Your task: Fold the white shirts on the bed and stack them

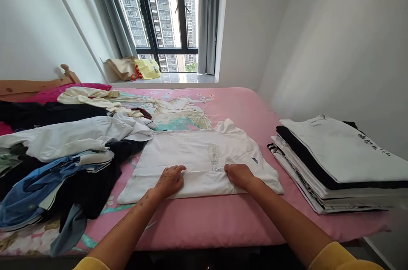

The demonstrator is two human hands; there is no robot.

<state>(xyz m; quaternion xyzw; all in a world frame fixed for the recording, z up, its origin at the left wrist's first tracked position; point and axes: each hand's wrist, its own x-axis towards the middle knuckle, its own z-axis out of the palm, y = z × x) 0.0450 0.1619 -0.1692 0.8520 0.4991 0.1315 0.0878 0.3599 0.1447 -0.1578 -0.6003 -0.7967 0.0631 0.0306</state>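
A white T-shirt (194, 146) lies spread sideways on the bed, its collar side to the right and a straight crease across its near part. Small printed text and a dark triangular mark show on it. My left hand (171, 181) rests on the near part of the shirt, fingers apart on the cloth around the crease. To the right, beside the printed text, my right hand (239, 175) has its fingers closed on the shirt's fabric. Its fingertips are partly hidden. Both forearms reach in from the front edge.
Loose clothes, including blue denim (47, 191) and a white garment (79, 134), are heaped at the left. A stack of folded shirts (344, 151) stands at the right on the pink bedding (204, 225). A yellow bag (148, 69) and brown bag (123, 68) sit on the windowsill.
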